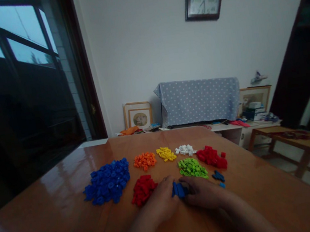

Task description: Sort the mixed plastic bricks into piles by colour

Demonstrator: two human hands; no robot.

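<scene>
My left hand (165,194) and my right hand (202,190) meet low over the table's near middle. Between them is a small group of blue toy bricks (178,190), standing side by side, with the fingers of both hands closed around it. Part of the group is hidden by my fingers. A pile of red bricks (144,189) lies just left of my left hand. Lime green bricks (192,168) are heaped right behind my right hand. Some dark blue pieces (218,176) and a lighter blue piece (222,185) lie to its right.
On the wooden table (72,227) are also a large blue pile (108,182), orange bricks (144,160), yellow bricks (166,154), white bricks (185,150) and a second red pile (212,158). A cloth-covered object (199,100) stands beyond, and a low wooden table (299,138) at right.
</scene>
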